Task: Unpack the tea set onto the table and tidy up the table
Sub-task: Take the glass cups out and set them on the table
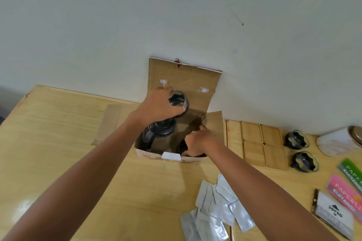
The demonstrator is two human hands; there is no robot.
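An open cardboard box (182, 82) stands against the wall on the wooden table (58, 123). My left hand (158, 106) holds a glass cup (179, 100) with a dark insert, lifted above the box. Below it, inside the box, stands a glass teapot with a black lid (163, 133). My right hand (199, 143) reaches into the box's right side and grips another dark-filled cup (182, 146), mostly hidden. Two more glass cups (296, 139) (304, 162) sit on the table to the right.
A wooden tray with several square wooden coasters (254, 144) lies right of the box. Several silver sachets (217, 207) are scattered at the front. A white canister (338, 141), paper packs (350, 186) and a Joyko box (333, 215) sit at the far right.
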